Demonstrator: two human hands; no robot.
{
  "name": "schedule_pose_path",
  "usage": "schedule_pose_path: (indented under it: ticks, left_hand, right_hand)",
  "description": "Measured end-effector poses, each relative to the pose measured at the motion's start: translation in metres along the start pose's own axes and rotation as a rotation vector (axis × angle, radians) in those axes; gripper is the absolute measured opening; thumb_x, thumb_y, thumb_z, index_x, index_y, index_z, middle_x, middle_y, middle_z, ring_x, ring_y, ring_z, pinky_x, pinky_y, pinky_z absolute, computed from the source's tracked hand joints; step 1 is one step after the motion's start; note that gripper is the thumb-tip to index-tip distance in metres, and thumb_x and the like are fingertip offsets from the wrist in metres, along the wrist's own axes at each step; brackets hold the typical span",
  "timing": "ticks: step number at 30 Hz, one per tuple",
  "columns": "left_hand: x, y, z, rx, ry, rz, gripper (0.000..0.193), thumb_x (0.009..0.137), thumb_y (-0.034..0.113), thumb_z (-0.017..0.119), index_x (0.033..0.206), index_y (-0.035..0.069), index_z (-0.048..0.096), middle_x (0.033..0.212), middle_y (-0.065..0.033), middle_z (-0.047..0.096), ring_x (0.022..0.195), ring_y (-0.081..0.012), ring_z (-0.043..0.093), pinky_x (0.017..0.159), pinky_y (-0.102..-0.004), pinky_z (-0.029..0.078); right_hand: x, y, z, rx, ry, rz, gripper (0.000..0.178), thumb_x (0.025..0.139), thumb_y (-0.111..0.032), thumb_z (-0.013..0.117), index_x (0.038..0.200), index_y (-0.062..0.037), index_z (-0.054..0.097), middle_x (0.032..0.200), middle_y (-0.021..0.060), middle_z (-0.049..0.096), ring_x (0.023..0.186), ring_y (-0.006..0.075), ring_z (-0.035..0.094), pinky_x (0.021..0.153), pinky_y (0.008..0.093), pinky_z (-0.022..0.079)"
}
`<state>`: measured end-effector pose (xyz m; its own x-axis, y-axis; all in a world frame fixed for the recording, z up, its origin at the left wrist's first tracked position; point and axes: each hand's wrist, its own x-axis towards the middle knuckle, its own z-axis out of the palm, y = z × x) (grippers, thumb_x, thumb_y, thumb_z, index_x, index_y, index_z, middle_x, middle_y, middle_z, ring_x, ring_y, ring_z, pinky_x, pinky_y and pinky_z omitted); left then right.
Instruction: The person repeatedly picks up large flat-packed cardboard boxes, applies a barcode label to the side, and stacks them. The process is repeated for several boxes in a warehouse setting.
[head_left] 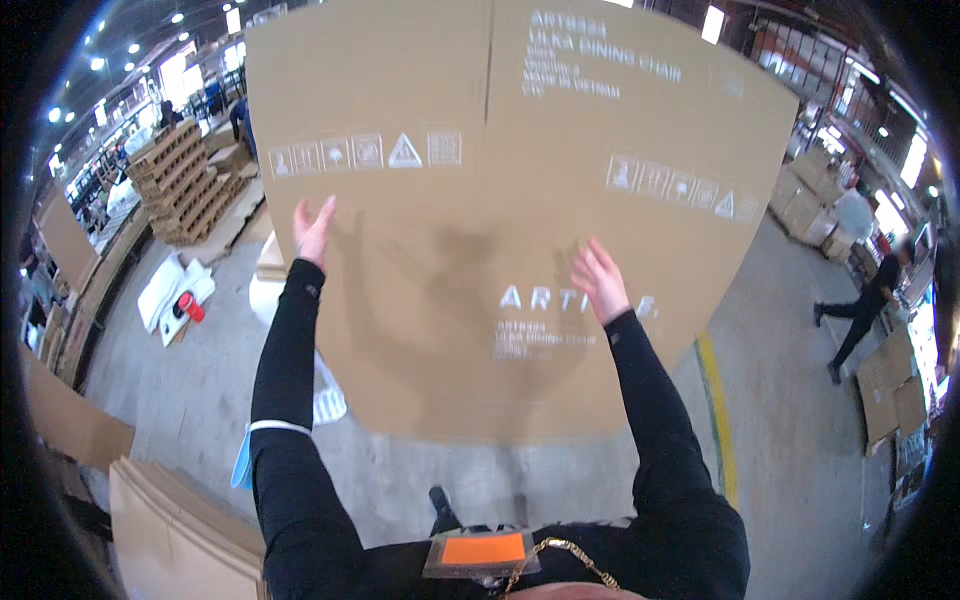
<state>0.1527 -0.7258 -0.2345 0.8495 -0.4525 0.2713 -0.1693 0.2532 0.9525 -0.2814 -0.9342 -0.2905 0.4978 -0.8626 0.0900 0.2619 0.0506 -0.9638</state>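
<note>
A very large brown cardboard sheet or box (430, 330), printed with white lettering and handling symbols, stands upright right in front of me. A seam runs down from its top edge near the middle. My left hand (314, 232) is raised by its left edge, thumb and fingers apart. In front of the right half, my right hand (600, 282) is lifted with its fingers extended and overlaps the printed lettering. Neither hand holds anything, and I cannot tell whether either touches the cardboard. My shadow falls across its face.
Stacked brown cardboard (180, 175) stands at the far left. White sheets (172, 290) and a red object (190, 307) lie on the floor. Flat cardboard sheets (175, 535) are at lower left. A yellow floor line (715, 420) runs along the right, where another person (870, 300) walks past boxes.
</note>
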Motion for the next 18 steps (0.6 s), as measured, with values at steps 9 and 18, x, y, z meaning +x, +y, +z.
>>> schedule_pose_path:
  ticks: [9, 18]
  left_hand:
    - [0.180, 0.014, -0.085, 0.397, 0.293, 0.176, 0.105, 0.068, 0.053, 0.078, 0.138, -0.007, 0.029, 0.137, -0.0243, 0.040, 0.129, -0.0316, 0.037, 0.108, -0.0413, 0.028]
    - [0.250, -0.013, -0.063, 0.060, 0.209, 0.086, 0.084, 0.075, 0.052, 0.074, 0.129, -0.004, 0.043, 0.125, -0.0157, 0.054, 0.118, -0.0229, 0.048, 0.101, -0.0372, 0.036]
  right_hand:
    - [0.065, -0.153, 0.005, -0.474, 0.225, -0.365, 0.045, 0.093, -0.030, 0.058, 0.129, -0.0049, 0.049, 0.111, 0.0063, 0.063, 0.104, 0.0155, 0.060, 0.084, 0.0316, 0.047]
    - [0.200, -0.365, 0.042, -1.337, 0.473, -1.225, 0.035, 0.080, -0.034, 0.065, 0.101, -0.0078, 0.057, 0.122, 0.0167, 0.053, 0.119, 0.0324, 0.045, 0.099, 0.0440, 0.033]
